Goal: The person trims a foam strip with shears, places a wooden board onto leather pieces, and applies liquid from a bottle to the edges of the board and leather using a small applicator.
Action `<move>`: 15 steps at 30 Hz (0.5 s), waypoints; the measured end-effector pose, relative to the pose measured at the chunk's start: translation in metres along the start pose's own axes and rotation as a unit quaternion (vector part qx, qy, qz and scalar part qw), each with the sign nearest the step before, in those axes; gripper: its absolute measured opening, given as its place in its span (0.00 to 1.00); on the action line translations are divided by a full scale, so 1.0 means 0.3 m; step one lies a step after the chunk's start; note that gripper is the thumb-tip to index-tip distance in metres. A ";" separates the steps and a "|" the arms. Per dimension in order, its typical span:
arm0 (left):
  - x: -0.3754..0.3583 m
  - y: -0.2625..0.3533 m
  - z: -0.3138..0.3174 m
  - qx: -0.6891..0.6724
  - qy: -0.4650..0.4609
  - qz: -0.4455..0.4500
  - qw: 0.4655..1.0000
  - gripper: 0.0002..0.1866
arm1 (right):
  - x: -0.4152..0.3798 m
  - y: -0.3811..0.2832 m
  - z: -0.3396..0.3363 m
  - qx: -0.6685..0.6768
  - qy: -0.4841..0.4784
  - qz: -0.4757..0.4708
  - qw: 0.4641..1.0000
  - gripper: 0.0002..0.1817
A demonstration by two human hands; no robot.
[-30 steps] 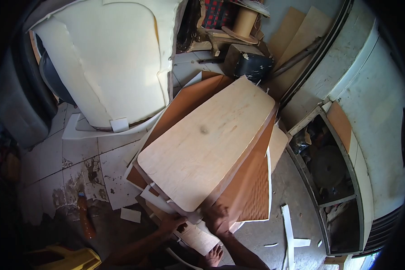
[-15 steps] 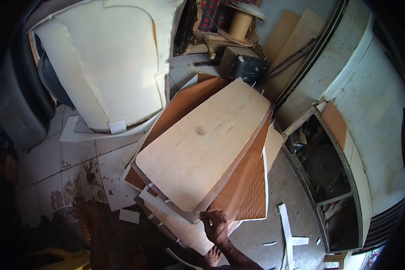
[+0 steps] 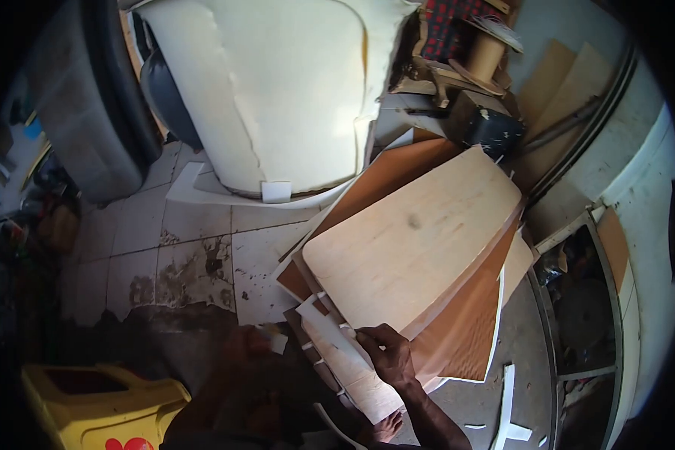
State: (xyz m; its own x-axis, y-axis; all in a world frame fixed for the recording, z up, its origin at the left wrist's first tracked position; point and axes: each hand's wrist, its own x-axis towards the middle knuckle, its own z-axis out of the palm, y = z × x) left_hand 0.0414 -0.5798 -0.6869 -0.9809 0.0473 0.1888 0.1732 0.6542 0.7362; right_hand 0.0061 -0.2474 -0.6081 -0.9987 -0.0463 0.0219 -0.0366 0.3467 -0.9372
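Note:
My right hand (image 3: 390, 358) is at the lower edge of a pale wooden board (image 3: 420, 232) with rounded corners, its fingers pinched together. Something small and whitish shows at the fingertips, too small to name. Brown sheet material (image 3: 465, 330) with a white edge lies beneath the board. Left of the hand is a narrower pale panel (image 3: 352, 364) with white tabs along its side. My left hand (image 3: 249, 346) is dark and blurred over the shadowed floor, beside a small white scrap (image 3: 279, 343); its fingers cannot be made out.
A cream padded piece (image 3: 292, 97) stands behind, near a large grey object (image 3: 90, 105). A yellow plastic item (image 3: 105, 405) sits at lower left. At the right are a metal-framed cabinet (image 3: 551, 322) and white strips (image 3: 508, 397). A black box (image 3: 487, 124) and spool (image 3: 484, 58) are behind.
The view has swung left, so the scene sits further right. My left hand has moved right, close to the white scrap. My right hand remains at the board's lower edge.

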 end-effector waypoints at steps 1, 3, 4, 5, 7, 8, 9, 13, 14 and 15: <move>0.007 0.067 0.031 0.021 -0.020 0.019 0.999 0.21 | 0.011 -0.007 0.019 -0.001 -0.005 0.000 1.000 0.09; 0.022 0.190 0.054 0.038 -0.045 0.041 0.997 0.24 | 0.020 -0.015 0.047 0.021 -0.051 -0.020 0.998 0.11; 0.029 0.237 0.056 0.019 -0.086 0.021 0.996 0.27 | 0.023 -0.026 0.052 0.020 -0.049 -0.019 0.998 0.11; 0.030 0.262 0.059 0.001 -0.128 0.001 0.992 0.31 | 0.022 -0.039 0.054 0.009 -0.068 -0.018 0.997 0.11; 0.028 0.265 0.074 -0.004 -0.138 0.028 0.990 0.30 | 0.013 -0.050 0.054 0.000 -0.100 -0.015 0.995 0.11; 0.028 0.263 0.080 -0.009 -0.150 0.054 0.987 0.30 | 0.007 -0.047 0.055 0.001 -0.098 -0.015 0.995 0.11; 0.028 0.260 0.085 -0.008 -0.152 0.056 0.987 0.30 | -0.001 -0.043 0.056 -0.002 -0.105 -0.024 0.994 0.11; 0.035 0.291 0.089 0.006 -0.181 0.080 0.980 0.29 | -0.030 -0.014 0.060 -0.005 -0.106 -0.024 0.994 0.10; 0.038 0.304 0.090 0.009 -0.187 0.066 0.980 0.29 | -0.037 -0.003 0.065 -0.005 -0.102 -0.022 0.994 0.10; 0.036 0.300 0.102 0.008 -0.191 0.069 0.979 0.29 | -0.044 0.009 0.071 -0.005 -0.090 -0.018 0.996 0.10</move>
State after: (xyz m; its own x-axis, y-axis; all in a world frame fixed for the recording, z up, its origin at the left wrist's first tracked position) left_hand 0.0437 -0.4973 -0.6385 -0.9103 0.4130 0.0264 0.3080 0.6336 0.7097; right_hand 0.0199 -0.2659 -0.6182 -0.9741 -0.2261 -0.0080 -0.0737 0.3507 -0.9336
